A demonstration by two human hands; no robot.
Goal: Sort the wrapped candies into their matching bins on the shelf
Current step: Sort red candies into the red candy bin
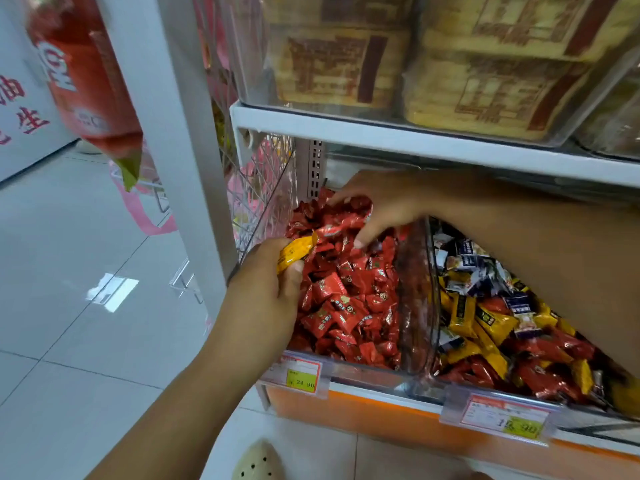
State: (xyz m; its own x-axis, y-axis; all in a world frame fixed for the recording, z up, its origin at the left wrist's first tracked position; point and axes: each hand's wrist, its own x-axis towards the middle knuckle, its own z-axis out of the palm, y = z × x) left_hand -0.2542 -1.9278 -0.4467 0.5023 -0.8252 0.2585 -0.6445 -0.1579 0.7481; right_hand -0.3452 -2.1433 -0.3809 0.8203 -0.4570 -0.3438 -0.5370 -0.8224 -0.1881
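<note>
A clear bin (pixel 414 299) on the lower shelf is full of red wrapped candies (pixel 349 299). My left hand (pixel 266 292) hovers at its left rim and pinches a yellow wrapped candy (pixel 294 252) between thumb and fingers. My right hand (pixel 377 206) reaches across from the right into the back of the same bin, fingers curled round a few red candies. To the right stands a second clear bin (pixel 485 393) with mixed yellow, red and dark-blue candies (pixel 491 327); my right forearm crosses over it and hides part of it.
Price tags (pixel 301 374) hang on the shelf's front edge above an orange base (pixel 363 415). The shelf above holds clear bins of yellow packaged snacks (pixel 485 81). A white post (pixel 187 133) and a hanging red bag (pixel 90 81) stand left. Tiled floor (pixel 69 306) lies left.
</note>
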